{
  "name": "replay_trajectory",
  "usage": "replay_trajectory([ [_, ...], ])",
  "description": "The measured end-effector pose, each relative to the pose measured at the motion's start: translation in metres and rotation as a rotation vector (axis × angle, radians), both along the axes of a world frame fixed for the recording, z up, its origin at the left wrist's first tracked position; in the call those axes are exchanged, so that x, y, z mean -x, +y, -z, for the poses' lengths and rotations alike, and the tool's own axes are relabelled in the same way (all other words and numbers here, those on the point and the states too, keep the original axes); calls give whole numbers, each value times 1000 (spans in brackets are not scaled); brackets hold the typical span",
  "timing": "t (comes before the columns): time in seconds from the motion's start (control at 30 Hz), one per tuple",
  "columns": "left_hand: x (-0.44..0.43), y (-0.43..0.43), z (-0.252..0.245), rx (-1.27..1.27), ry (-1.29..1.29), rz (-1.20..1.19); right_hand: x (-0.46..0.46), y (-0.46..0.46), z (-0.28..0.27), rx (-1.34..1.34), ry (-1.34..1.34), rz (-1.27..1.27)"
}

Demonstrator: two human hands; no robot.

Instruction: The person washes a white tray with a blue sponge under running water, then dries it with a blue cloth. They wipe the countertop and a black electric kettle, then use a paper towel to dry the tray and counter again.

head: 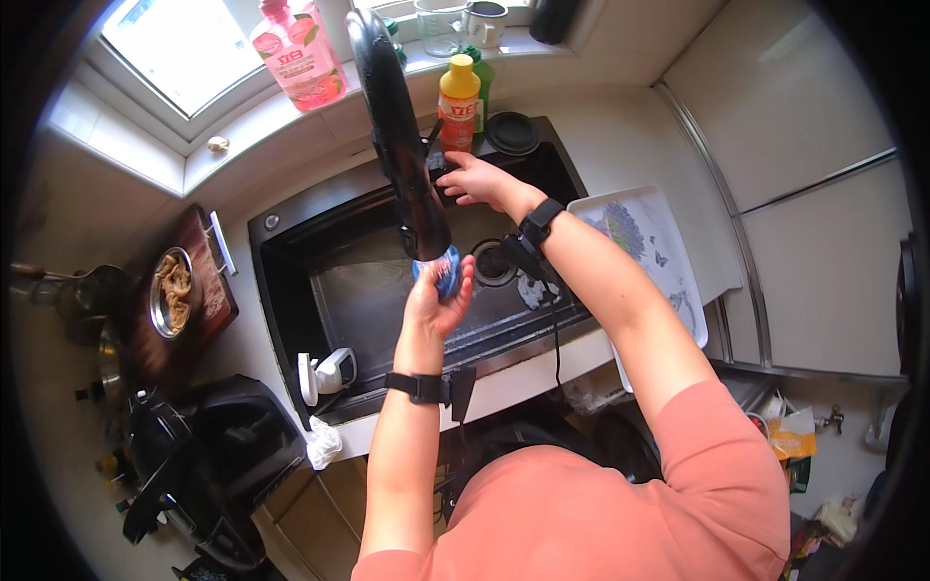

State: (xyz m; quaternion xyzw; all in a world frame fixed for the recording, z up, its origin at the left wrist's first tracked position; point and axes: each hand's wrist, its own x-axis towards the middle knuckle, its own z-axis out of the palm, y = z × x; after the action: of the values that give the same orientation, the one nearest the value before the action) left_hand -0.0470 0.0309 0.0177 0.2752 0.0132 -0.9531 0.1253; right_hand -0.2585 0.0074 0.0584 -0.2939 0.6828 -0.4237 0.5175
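Note:
My left hand (436, 294) holds a blue item (448, 274), perhaps a sponge or scrubber, beneath the spout of the black faucet (407, 145), over the dark sink (363, 283). The faucet head partly covers that item. With fingers apart and nothing seen in them, my right hand (476, 180) is near the faucet's base at the back of the sink. Just behind it stands an orange bottle with a yellow cap (458, 109), a green bottle (482, 80) beside that. A crumpled white piece (534, 290) lies near the round drain (495, 261).
A white patterned tray (683, 261) lies right of the sink. On the left, a metal dish of food (172, 294) rests on a wooden board (214, 312). A white device (327, 374) sits at the sink's front left corner. A pink bottle (301, 62) stands on the windowsill.

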Motion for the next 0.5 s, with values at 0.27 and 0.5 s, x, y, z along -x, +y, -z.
replay_trajectory([
  [0.27, -32, 19, 4, -155, -215, -29, -5, -46, -10, 23, 172, -119],
  [0.5, -31, 27, -15, -32, -157, 2, -22, 28, 23, 50, -177, -143],
])
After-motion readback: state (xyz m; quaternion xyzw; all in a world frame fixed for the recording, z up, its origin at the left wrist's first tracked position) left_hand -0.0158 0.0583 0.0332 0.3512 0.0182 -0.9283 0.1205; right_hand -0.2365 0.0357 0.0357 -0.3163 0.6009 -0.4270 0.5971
